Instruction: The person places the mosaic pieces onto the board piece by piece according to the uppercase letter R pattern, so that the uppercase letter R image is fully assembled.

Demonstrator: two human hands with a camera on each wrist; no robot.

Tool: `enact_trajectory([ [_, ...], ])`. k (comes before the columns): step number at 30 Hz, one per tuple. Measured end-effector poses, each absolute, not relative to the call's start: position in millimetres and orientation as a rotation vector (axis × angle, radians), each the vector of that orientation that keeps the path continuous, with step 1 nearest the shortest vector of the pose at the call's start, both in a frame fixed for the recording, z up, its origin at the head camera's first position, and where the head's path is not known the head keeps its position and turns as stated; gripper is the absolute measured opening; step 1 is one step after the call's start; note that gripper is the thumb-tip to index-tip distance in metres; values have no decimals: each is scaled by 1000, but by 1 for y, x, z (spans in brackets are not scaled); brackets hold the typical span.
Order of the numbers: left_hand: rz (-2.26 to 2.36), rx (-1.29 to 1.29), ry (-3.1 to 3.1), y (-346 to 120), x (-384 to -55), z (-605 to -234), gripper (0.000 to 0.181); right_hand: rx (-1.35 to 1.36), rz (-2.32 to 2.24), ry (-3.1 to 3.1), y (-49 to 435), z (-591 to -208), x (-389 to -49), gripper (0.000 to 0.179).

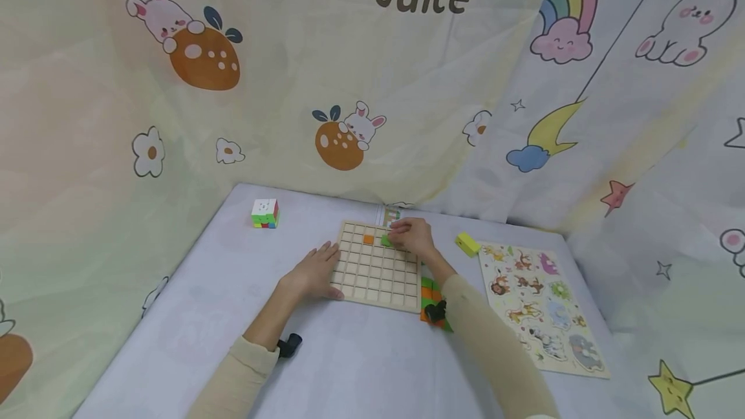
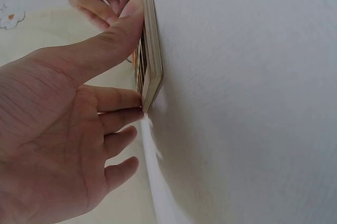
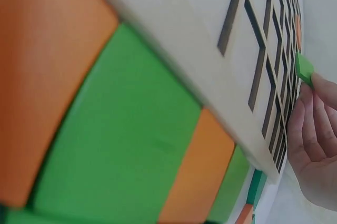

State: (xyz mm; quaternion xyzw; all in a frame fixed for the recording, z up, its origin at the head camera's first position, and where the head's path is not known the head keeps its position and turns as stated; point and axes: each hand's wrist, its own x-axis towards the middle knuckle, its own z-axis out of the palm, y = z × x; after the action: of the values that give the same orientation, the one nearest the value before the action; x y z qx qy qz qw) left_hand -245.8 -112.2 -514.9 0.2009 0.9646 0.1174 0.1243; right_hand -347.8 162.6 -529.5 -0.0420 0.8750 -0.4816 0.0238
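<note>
A wooden grid board [image 1: 372, 277] lies flat on the table, with an orange square tile [image 1: 368, 239] in one cell near its far edge. My right hand [image 1: 412, 236] pinches a green square tile [image 3: 304, 68] between thumb and fingers, over the far rows, a little right of the orange one. Along the board's left edge rests my left hand [image 1: 314, 271]; in the left wrist view its thumb [image 2: 131, 13] and extended fingers touch the board's side. More green and orange tiles [image 3: 116, 134] lie against the board's right edge, partly hidden by the right sleeve in the head view.
A puzzle cube [image 1: 265, 213] stands at the back left. Right of the board are a yellow block [image 1: 467, 244] and an animal picture puzzle board [image 1: 544, 309]. A printed fabric wall borders the table [image 1: 361, 367] behind.
</note>
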Motion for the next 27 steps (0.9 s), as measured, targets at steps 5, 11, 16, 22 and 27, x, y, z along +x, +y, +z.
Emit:
enact_trajectory([
  [5,329,594,2820,-112,-246,-514,110,-148,-1439,2745,155,-530,-351,24],
  [11,350,603,2805,-111,-246,-512,110,-210,-1361,2804,150,-531,-350,21],
  [16,345,594,2803,-109,-245,-513,109,-244,-1357,2811,150,-533,-347,21],
  [22,343,592,2809,-111,-243,-514,109,-218,-1395,2782,153,-533,-346,26],
  [27,341,599,2814,-113,-243,-513,109,-212,-1417,2791,158,-527,-340,24],
])
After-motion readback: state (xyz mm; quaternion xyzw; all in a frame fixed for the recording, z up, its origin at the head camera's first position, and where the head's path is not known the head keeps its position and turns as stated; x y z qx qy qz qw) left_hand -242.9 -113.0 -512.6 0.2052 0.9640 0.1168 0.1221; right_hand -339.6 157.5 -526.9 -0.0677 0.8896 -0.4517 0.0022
